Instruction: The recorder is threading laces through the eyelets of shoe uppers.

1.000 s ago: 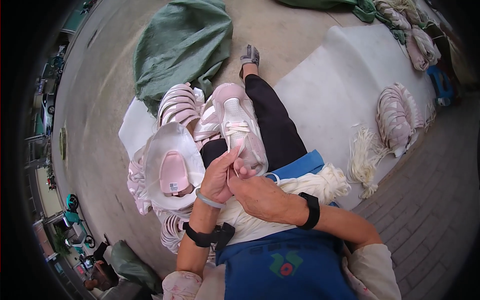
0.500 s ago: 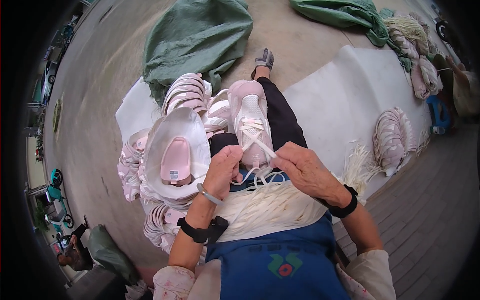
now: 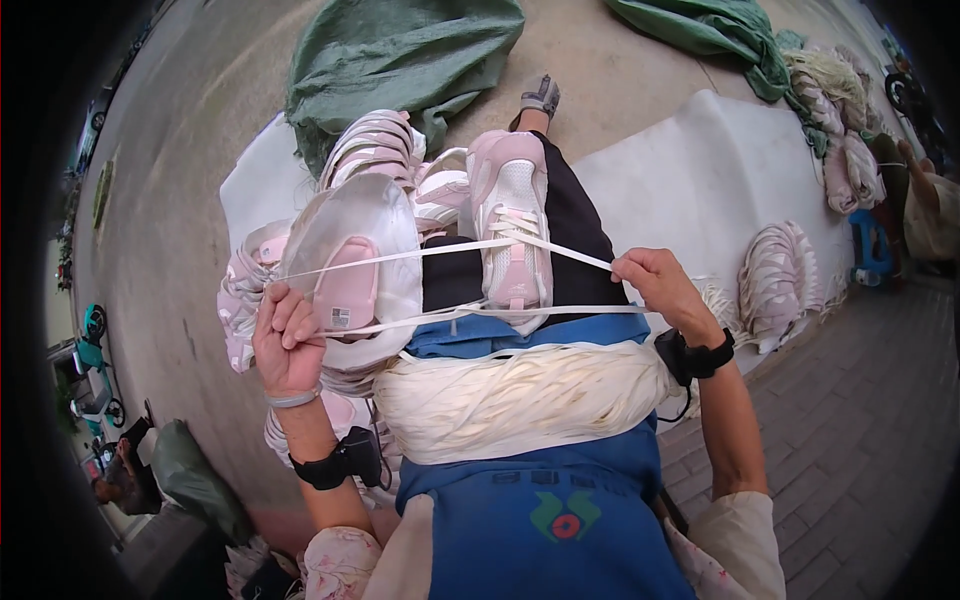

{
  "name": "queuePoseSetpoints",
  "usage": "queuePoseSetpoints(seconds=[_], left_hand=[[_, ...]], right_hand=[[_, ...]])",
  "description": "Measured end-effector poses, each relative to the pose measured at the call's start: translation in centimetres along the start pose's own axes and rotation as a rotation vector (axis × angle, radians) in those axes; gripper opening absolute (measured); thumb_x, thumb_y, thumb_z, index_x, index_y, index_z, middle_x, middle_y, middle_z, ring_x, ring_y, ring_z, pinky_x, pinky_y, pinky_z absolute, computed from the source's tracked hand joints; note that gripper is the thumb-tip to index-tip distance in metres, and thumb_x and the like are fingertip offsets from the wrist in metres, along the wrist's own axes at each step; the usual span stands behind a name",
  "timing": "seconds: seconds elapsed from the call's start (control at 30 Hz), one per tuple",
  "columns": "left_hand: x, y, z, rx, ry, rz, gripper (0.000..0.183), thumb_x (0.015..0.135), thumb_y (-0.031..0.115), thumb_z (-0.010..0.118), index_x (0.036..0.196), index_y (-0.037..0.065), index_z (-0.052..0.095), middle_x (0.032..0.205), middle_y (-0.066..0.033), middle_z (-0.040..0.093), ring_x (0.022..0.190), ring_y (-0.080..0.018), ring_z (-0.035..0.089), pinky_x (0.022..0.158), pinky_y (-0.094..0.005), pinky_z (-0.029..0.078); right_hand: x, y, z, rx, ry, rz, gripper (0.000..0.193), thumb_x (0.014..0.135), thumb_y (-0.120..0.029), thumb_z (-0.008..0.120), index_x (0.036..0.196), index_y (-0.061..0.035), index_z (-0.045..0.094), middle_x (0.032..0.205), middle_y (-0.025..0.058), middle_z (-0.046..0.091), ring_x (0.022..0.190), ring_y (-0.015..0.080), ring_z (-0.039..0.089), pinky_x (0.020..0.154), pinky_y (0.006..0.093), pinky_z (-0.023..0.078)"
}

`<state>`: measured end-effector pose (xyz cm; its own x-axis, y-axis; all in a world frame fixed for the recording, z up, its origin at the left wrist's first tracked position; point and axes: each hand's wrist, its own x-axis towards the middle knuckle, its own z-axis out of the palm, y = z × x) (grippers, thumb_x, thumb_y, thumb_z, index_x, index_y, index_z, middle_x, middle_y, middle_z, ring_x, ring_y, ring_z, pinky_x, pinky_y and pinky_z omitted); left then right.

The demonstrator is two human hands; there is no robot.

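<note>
**Lace drawn taut across the lap, both hands closed on its ends**

I find my left hand point(image 3: 288, 345) in a closed grip on one end of the white lace point(image 3: 455, 248), my right hand point(image 3: 655, 285) pinching the other. The lace runs crosswise, left to right, through the pink shoe point(image 3: 512, 225) resting on my knee. The shoe's long axis points away from me, between the hands and slightly nearer the right. A bundle of white laces point(image 3: 520, 395) lies on my lap just below. Stacked pink shoes point(image 3: 365, 235) crowd the left hand; open room lies rightward over the white sheet point(image 3: 700, 170).
</note>
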<state>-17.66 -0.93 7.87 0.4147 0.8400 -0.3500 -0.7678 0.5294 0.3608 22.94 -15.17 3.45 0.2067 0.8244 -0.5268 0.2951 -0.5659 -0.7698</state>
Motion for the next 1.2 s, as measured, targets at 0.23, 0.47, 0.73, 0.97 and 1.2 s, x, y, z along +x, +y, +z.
queuePoseSetpoints(seconds=[0.23, 0.47, 0.73, 0.97, 1.2], left_hand=[[-2.6, 10.5, -2.8, 0.223, -0.091, 0.340, 0.014, 0.091, 0.010, 0.047, 0.098, 0.001, 0.055, 0.091, -0.0097, 0.054, 0.087, -0.0196, 0.051, 0.086, -0.0362, 0.041], [-3.8, 17.5, -6.2, 0.181, 0.019, 0.530, 0.023, 0.090, 0.011, 0.048, 0.108, -0.002, 0.054, 0.121, -0.0167, 0.050, 0.117, -0.0284, 0.044, 0.107, -0.0480, 0.026], [-1.8, 10.4, 1.1, 0.521, -0.143, 0.416, 0.026, 0.092, 0.013, 0.048, 0.111, -0.004, 0.052, 0.091, -0.0080, 0.055, 0.070, -0.0097, 0.044, 0.068, -0.0236, 0.039], [3.4, -8.0, 4.9, 1.279, -0.111, 0.005, 0.028, 0.093, 0.018, 0.047, 0.111, 0.000, 0.057, 0.092, -0.0047, 0.063, 0.054, -0.0043, 0.047, 0.049, -0.0167, 0.039], [8.3, -12.3, 2.0, 1.742, -0.195, -0.168, 0.038, 0.092, 0.032, 0.046, 0.103, -0.003, 0.057, 0.085, -0.0095, 0.063, 0.045, -0.0098, 0.047, 0.045, -0.0226, 0.042]], right_hand=[[0.1, 1.2, -1.6, 0.003, 0.003, 0.078, 0.026, 0.081, -0.029, 0.057, 0.073, -0.0047, 0.063, 0.053, -0.0056, 0.037, 0.046, 0.0049, 0.033, 0.040, 0.0206, 0.028], [2.4, 4.1, -0.8, -0.269, 0.034, -0.070, 0.032, 0.084, -0.027, 0.051, 0.078, 0.0021, 0.064, 0.060, 0.0103, 0.054, 0.055, 0.0233, 0.050, 0.054, 0.0345, 0.041], [3.0, -0.9, 2.7, -0.494, 0.413, -0.466, 0.026, 0.083, -0.027, 0.059, 0.084, -0.0018, 0.064, 0.084, 0.0152, 0.058, 0.081, 0.0326, 0.053, 0.073, 0.0407, 0.042], [3.9, -1.7, 4.9, -0.766, 0.298, -0.682, 0.009, 0.075, -0.012, 0.062, 0.081, -0.0068, 0.061, 0.081, 0.0087, 0.049, 0.078, 0.0263, 0.049, 0.073, 0.0371, 0.039], [3.3, -2.3, 4.2, -0.087, 0.320, -0.397, 0.005, 0.082, -0.008, 0.056, 0.081, -0.0036, 0.055, 0.078, 0.0115, 0.051, 0.070, 0.0291, 0.054, 0.064, 0.0377, 0.044]])
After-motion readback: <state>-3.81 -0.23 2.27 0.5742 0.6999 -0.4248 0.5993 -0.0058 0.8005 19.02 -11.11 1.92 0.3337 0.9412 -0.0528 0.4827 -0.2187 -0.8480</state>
